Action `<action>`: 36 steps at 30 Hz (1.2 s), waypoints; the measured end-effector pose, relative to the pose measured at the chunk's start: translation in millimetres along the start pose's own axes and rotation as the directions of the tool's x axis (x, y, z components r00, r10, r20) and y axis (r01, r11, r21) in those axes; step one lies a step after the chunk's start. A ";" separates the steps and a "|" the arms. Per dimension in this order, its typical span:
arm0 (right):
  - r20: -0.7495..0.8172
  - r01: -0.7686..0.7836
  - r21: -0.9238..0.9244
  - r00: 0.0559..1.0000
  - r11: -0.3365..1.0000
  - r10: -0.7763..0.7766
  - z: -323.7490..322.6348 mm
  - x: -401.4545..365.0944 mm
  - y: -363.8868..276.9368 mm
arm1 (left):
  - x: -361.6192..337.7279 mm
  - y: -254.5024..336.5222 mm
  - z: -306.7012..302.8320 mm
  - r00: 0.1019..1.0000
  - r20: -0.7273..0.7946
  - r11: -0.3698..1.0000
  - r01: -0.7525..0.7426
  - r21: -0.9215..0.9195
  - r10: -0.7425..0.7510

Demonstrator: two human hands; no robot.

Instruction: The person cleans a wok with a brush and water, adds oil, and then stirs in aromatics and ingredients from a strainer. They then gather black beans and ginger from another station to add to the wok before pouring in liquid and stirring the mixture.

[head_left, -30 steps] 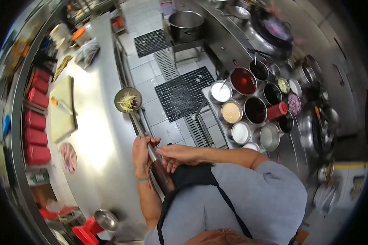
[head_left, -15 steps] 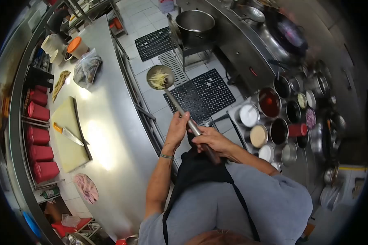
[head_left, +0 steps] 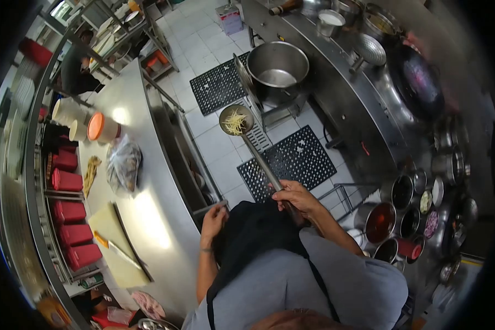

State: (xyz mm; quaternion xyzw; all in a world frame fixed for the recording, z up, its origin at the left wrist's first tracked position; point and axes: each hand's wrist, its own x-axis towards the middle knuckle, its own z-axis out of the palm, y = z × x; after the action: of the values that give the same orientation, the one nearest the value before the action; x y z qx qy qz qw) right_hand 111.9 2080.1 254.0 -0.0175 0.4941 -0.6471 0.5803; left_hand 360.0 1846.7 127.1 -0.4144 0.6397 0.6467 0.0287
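Gripping a long ladle [head_left: 260,161] low on its handle with the right hand [head_left: 294,197], fingers [head_left: 283,190] wrapped all the way round it, just to the right of the steel counter [head_left: 148,220]. Resting the left hand [head_left: 213,220] right at the counter's near edge, fingers bent a little; cannot tell if holding anything. Wearing a black apron [head_left: 253,234] over a grey shirt [head_left: 335,275], just right of the counter. Tilting the ladle up and away, its round bowl out over the tiled floor [head_left: 214,143] to the right of the counter, with thin pale yellow shreds [head_left: 235,121] inside.

On the near part of the counter, a pale cutting board [head_left: 107,223] with an orange-handled knife [head_left: 121,254] lying on it. Beyond the counter's left edge, a row of red boxes [head_left: 71,209]. Farther along the counter, a crumpled clear bag [head_left: 124,162], then a tub with an orange lid [head_left: 100,126].

Down on the floor to the right of the counter, two black holey mats [head_left: 297,159], one near and one far. Well to the right of the counter, many round bowls of sauce [head_left: 380,221], one bright red. Right of the counter's far end, a big steel pot [head_left: 278,69]. Farthest right from the counter, a dark wok [head_left: 421,82]. Past the counter's far end, another person [head_left: 80,69] in dark clothes.
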 end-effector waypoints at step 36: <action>-0.605 -0.093 -0.785 -0.103 0.613 -0.790 -311.1 617.7 -700.3 | 534.3 389.2 -254.4 0.993 -0.094 0.952 0.044 -0.302 -0.076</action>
State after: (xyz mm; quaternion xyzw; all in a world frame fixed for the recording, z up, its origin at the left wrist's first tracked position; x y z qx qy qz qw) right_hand -788.7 1684.7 216.8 0.0951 0.8891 -0.4034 -0.1943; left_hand -83.8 1296.7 175.1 -0.4666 0.5222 0.7122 -0.0482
